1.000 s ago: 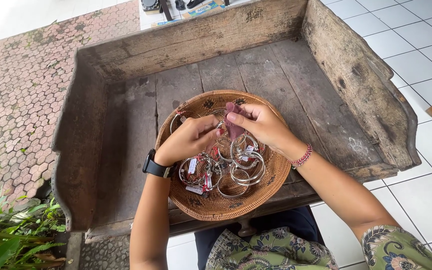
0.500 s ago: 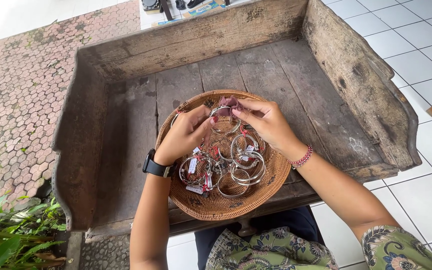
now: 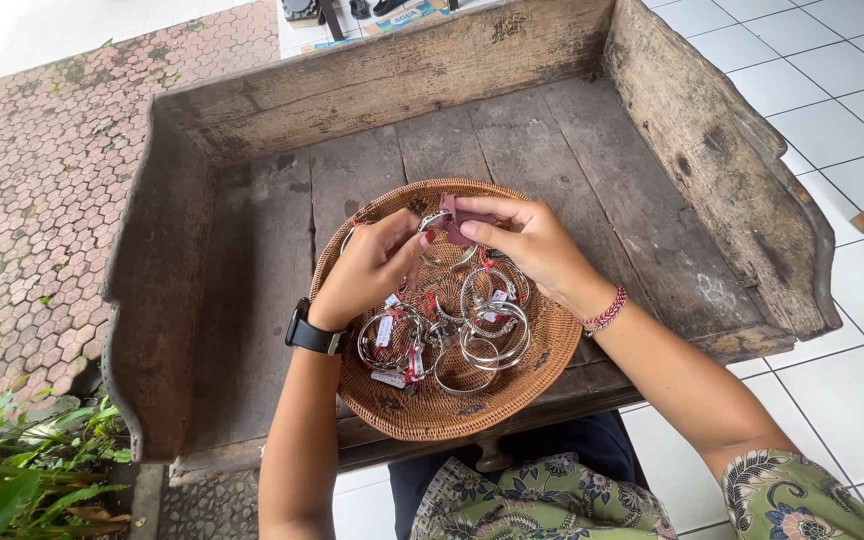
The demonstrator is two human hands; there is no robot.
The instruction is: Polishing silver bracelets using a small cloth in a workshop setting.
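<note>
Silver bangle (image 3: 435, 224) pinched between left hand (image 3: 372, 268) fingers (image 3: 404, 240) and right hand (image 3: 532, 245) fingers (image 3: 482, 232), pink tag (image 3: 455, 212) at right fingertips. Held just above woven basket (image 3: 542, 375) of bangles (image 3: 477, 330) on wooden surface (image 3: 252, 260).

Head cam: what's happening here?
A person sits at a weathered wooden tray table with a round woven basket full of silver bangles with small tags. Both hands are over the basket: the left hand, with a black wristwatch, and the right hand, with a red beaded bracelet, together hold one silver bangle and a small pink tag.
</note>
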